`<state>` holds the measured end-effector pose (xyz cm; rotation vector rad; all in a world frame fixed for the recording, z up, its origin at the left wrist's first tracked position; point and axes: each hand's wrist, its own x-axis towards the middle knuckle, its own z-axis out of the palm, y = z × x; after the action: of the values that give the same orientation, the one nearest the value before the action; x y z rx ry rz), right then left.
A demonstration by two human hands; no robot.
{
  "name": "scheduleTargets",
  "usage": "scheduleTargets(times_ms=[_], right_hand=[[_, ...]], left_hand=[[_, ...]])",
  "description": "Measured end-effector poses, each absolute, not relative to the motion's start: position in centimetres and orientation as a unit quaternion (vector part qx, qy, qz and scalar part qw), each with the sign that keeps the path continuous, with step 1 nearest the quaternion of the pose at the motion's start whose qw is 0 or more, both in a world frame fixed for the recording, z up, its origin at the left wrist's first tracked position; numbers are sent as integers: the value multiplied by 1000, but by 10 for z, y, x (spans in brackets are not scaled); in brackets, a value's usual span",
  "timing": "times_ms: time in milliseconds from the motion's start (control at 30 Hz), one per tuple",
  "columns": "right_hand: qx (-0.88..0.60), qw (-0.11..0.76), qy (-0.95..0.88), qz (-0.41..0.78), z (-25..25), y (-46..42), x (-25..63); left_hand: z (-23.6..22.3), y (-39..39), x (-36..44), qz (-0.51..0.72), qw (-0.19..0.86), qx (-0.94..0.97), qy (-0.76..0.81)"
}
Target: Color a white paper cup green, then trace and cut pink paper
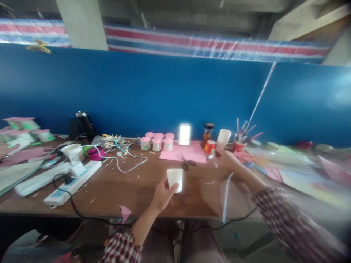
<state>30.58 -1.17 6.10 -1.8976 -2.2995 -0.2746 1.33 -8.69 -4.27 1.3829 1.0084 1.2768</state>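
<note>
While the left hand [161, 193] is clamped around the white cup [175, 178], the thumb presses on its smooth, matte wall and the cup is near upright, wide rim uppermost. The right hand [226, 160] has its fingertips drawn in at a small pale item [211, 156]; blur prevents telling whether they are closed on it. Just beyond those fingertips is a small red-and-yellow cup [210, 147], tilted, with a glossy dark-lidded jar [207, 135] behind it. A tapered pale cup [224, 138] leans beyond the right hand; to its right, a red cup [239, 146] holds slender sticks. Ahead of the left hand, scissors [185, 165] with dark looped handles lie partly on a flat pink sheet [195, 149]. Forward and left of the same hand, short pale cylinders [168, 145] carry thin pink discs. Nearer and below the right hand, a narrow, ribbon-like white strip [227, 195] runs toward the edge of the brown wood-toned table [200, 199]
</note>
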Motion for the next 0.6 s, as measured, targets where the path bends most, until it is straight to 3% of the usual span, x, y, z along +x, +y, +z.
scheduleTargets(times_ms=[133, 267, 367, 600], right_hand=[[-630, 249, -735, -13, 62, -38, 291], [-551, 430, -673, 243, 52, -70, 268], [-468, 483, -608, 422, 49, -98, 252], [-377, 588, -566, 438, 61, -201, 241]], left_hand=[[-42, -88, 13, 516, 451, 589, 429], [-41, -90, 13, 488, 424, 617, 448], [-41, -90, 12, 483, 413, 621, 458], [-44, -90, 13, 512, 419, 607, 440]])
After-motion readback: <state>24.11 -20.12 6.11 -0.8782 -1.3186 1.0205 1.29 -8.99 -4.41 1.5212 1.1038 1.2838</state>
